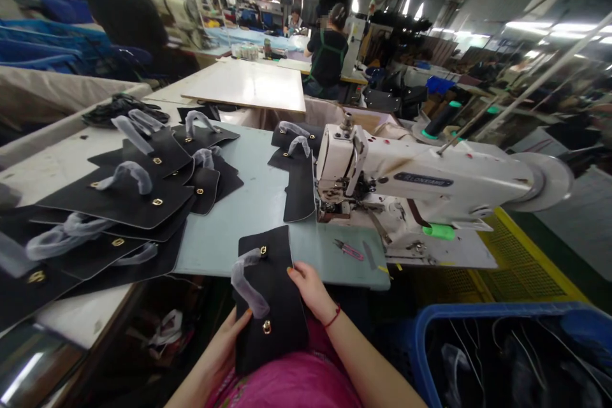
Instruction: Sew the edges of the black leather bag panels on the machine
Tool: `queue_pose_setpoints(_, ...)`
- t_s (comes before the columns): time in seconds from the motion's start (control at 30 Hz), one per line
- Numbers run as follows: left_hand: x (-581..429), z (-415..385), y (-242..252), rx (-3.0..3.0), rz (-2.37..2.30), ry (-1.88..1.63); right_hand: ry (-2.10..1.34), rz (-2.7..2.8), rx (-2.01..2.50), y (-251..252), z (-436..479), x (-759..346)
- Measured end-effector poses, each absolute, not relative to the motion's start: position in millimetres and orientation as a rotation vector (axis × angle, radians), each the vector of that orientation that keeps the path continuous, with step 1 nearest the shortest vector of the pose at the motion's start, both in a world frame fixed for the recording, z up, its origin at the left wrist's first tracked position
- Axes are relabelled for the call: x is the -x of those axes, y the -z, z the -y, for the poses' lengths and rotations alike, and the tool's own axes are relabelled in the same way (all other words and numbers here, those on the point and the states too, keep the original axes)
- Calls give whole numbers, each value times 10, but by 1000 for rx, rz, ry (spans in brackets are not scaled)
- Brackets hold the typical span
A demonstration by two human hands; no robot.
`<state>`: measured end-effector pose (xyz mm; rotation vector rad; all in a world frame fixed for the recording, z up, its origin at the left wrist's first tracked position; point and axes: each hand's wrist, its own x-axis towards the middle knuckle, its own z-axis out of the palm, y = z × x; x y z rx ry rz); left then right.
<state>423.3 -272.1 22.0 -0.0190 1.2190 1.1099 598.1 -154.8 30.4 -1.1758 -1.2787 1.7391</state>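
Observation:
A black leather bag panel (273, 293) with a wrapped handle and gold fittings lies across my lap and the table's front edge. My left hand (220, 347) grips its lower left edge, fingers curled round it. My right hand (312, 288) holds its right edge, thumb on top. Behind the panel stands a white industrial sewing machine (411, 182) with another black piece (300, 188) lying at its needle.
A stack of similar black panels with wrapped handles (124, 204) covers the table's left side. Small snips (349, 250) lie near the machine. A blue bin (502, 357) with dark pieces sits at my right. People work at tables farther back.

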Motion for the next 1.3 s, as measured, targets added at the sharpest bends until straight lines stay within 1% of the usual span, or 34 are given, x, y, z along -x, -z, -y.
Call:
queue_pose_setpoints(0.17, -4217, 2706, -64, -30, -1301, -1170, -1571, 1457, 1110, -653, 1029, -5817)
queue_pose_setpoints(0.3, -4025, 2546, -204, -223, -1419, -1154, -1491, 1554, 892, -1009, 922, -5767)
queue_pose_setpoints(0.37, -3845, 2396, -415, -253, -1376, -1214, -1493, 1563, 825, -1200, 941, -5806)
queue_pose_setpoints(0.43, -3633, 2221, -715, -277, -1302, -1369, -1477, 1592, 815, -1389, 966, -5877)
queue_pose_setpoints(0.5, -3450, 2047, -1081, -378, -1363, -1500, -1451, 1661, 818, -1567, 982, -5954)
queue_pose_setpoints(0.53, -3392, 1966, -1276, -497, -1429, -1506, -1437, 1708, 813, -1648, 988, -5988)
queue_pose_setpoints(0.63, -3389, 1758, -1811, -1043, -1592, -1290, -1418, 1848, 771, -1837, 1004, -6058)
queue_pose_setpoints(0.73, -3564, 1626, -2115, -1409, -1602, -991, -1413, 1916, 771, -1927, 1030, -6098)
queue_pose_setpoints(0.8, -3681, 1592, -2162, -1487, -1591, -925, -1398, 1927, 797, -1936, 1050, -6123)
queue_pose_setpoints(0.9, -3768, 1611, -2101, -1486, -1629, -1008, -1370, 1922, 836, -1900, 1073, -6159)
queue_pose_setpoints(1.07, -3746, 1709, -2004, -1524, -1621, -948, -1397, 1929, 818, -1822, 1061, -6156)
queue_pose_setpoints(1.17, -3687, 1758, -1995, -1342, -1581, -986, -1418, 1919, 792, -1799, 1015, -6110)
queue_pose_setpoints(1.3, -3615, 1841, -1933, -1035, -1423, -886, -1504, 1976, 703, -1777, 940, -6043)
